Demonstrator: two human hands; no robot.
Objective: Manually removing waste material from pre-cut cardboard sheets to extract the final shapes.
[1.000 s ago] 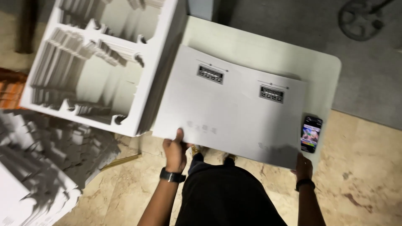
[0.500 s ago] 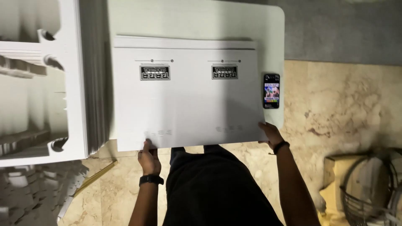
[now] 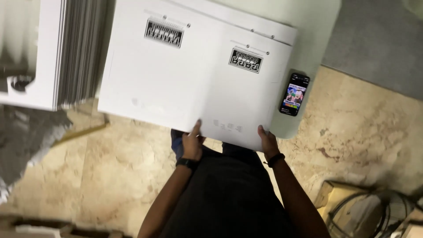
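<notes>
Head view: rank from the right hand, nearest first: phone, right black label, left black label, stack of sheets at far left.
From the right hand:
1. Phone, just above and to its right, on the table edge.
2. Right black label, above the hand on the white sheet.
3. Left black label, up and to the left.
4. Stack of sheets, far left.

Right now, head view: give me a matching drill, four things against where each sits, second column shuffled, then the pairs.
Things:
1. left hand
2. right hand
3. phone
4. stacked sheets

Places:
A. on the table, right of the white sheet
B. left of the white sheet, edges showing
C. near edge of the white sheet, by the corner
D. near edge of the white sheet, toward its middle

Pairs: 1-D, 2-C, 3-A, 4-B
</notes>
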